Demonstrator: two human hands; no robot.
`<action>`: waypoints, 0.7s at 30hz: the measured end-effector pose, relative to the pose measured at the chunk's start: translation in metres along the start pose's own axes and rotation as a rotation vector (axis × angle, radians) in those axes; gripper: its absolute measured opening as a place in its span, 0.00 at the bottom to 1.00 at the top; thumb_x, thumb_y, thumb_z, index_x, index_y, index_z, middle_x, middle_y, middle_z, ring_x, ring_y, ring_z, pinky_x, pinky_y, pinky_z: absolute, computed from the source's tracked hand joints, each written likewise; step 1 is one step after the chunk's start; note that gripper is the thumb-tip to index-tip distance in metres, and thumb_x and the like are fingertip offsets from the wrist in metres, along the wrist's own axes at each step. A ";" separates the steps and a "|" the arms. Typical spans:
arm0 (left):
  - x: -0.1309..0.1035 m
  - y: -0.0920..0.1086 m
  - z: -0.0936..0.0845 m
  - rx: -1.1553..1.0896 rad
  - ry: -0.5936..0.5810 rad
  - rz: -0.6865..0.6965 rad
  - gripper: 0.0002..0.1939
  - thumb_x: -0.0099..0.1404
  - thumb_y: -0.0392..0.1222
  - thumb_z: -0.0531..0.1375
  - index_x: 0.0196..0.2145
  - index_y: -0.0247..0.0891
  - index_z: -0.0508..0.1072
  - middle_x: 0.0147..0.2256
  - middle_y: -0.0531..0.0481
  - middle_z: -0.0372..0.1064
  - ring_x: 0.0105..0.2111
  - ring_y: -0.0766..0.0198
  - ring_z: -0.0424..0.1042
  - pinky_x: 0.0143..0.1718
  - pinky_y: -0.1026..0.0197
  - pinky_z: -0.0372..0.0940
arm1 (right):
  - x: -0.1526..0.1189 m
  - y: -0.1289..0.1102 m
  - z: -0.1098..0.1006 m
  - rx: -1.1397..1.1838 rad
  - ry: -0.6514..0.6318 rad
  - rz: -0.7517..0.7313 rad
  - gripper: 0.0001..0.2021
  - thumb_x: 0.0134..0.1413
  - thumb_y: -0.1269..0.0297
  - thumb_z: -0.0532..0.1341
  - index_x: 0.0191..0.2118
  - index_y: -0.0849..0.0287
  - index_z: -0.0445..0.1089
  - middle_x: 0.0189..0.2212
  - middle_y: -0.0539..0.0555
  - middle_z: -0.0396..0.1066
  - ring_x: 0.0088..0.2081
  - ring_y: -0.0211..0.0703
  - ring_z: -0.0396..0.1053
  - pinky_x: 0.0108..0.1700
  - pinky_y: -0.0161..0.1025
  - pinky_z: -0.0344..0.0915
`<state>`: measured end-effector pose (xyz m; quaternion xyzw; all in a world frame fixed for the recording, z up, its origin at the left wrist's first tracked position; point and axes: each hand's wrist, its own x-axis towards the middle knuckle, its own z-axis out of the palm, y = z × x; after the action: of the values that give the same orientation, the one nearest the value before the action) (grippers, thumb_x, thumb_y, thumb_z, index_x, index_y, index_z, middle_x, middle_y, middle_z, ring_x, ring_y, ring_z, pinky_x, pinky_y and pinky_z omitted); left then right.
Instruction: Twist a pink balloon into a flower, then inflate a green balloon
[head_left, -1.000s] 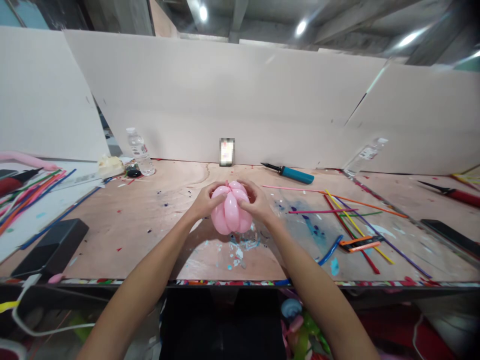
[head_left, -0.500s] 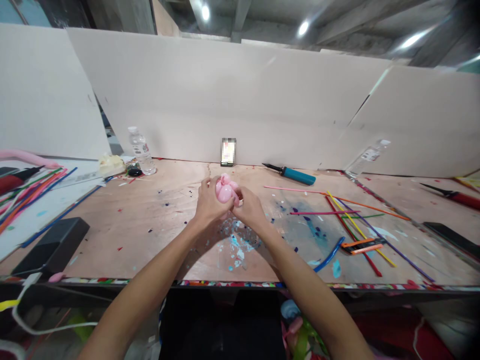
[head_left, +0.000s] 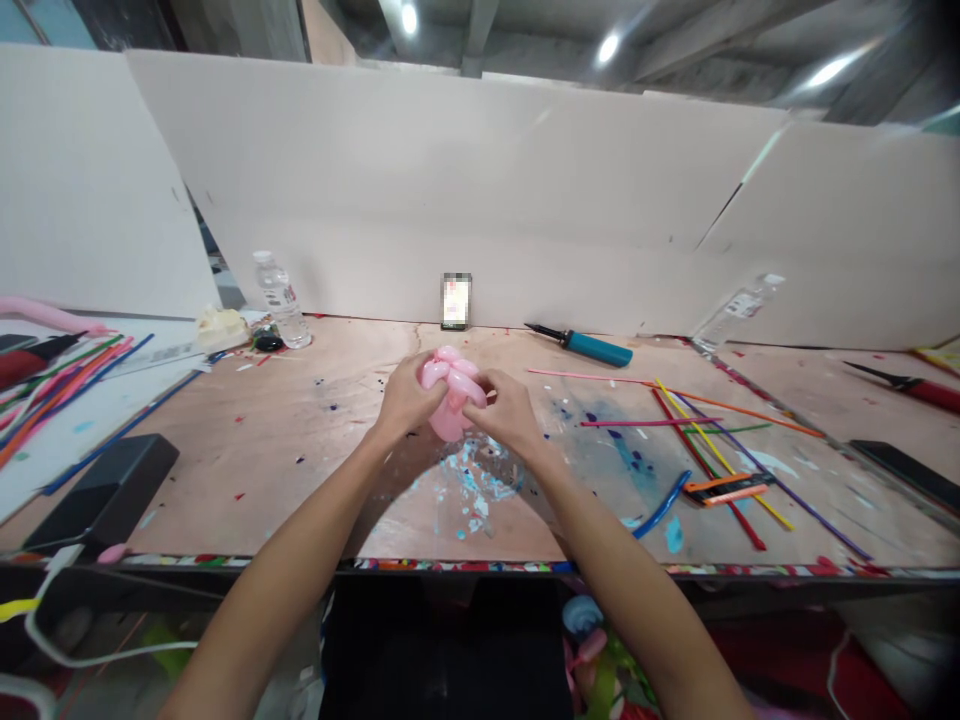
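left grip (head_left: pixel 407 402), right grip (head_left: pixel 508 412): bare | forearms (head_left: pixel 289 545): bare | clothing (head_left: pixel 442 655): black

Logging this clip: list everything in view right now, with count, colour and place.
Table: 1, wood-brown, across middle
Panels: at least 3, white, behind table
Twisted balloon: 1, pink, held at centre
Phone-like device: 1, dark, screen blurred, upright, centre back
Teal pump: 1, teal-black, right of device
Red pumps: 2, red-black, far left, far right
Bottles: 2, clear, back left upright, back right tilted
Thin strips: many, mixed colours, left and right
Long balloon: 1, pink, far left
Orange tool: 1, orange-black, right
Blue piece: 1, blue, beside tool
Box: 1, black, front left
Slab: 1, black, far right
Cream lump: 1, cream, back left
Cable: white, lower left
Ceiling lights: several, white, overhead
Left hand: 1, bare, on twisted balloon
Right hand: 1, bare, likewise
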<state>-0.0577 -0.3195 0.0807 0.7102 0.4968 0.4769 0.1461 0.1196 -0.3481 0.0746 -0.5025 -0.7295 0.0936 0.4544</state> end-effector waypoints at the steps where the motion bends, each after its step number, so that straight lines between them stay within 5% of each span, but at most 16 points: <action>1: 0.001 -0.001 0.000 -0.011 -0.006 -0.005 0.26 0.55 0.38 0.60 0.52 0.35 0.72 0.52 0.42 0.71 0.52 0.51 0.70 0.57 0.51 0.63 | 0.000 0.001 -0.001 0.008 -0.006 0.002 0.11 0.41 0.66 0.62 0.35 0.59 0.71 0.32 0.52 0.72 0.32 0.41 0.68 0.34 0.37 0.66; 10: -0.001 -0.001 0.010 -0.097 0.001 0.025 0.26 0.54 0.38 0.60 0.53 0.36 0.69 0.52 0.41 0.70 0.53 0.50 0.69 0.56 0.49 0.63 | 0.001 -0.004 -0.005 0.060 -0.067 0.025 0.10 0.43 0.64 0.62 0.36 0.58 0.69 0.33 0.52 0.73 0.33 0.42 0.70 0.34 0.36 0.66; 15: -0.009 0.012 0.013 -0.054 0.030 0.113 0.39 0.49 0.44 0.67 0.58 0.33 0.62 0.56 0.37 0.64 0.56 0.47 0.64 0.59 0.47 0.59 | 0.002 -0.011 -0.001 -0.138 0.006 0.075 0.10 0.47 0.62 0.60 0.37 0.58 0.68 0.34 0.56 0.73 0.34 0.46 0.70 0.34 0.39 0.62; 21: -0.003 0.004 0.005 -0.174 -0.079 0.101 0.39 0.49 0.44 0.67 0.58 0.34 0.62 0.56 0.39 0.65 0.55 0.50 0.67 0.57 0.50 0.62 | 0.003 -0.002 -0.006 0.045 -0.013 0.098 0.11 0.43 0.62 0.63 0.36 0.58 0.71 0.31 0.50 0.74 0.33 0.42 0.70 0.34 0.37 0.64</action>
<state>-0.0516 -0.3224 0.0796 0.7372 0.4107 0.4969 0.2025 0.1224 -0.3486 0.0807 -0.5269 -0.7045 0.1352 0.4559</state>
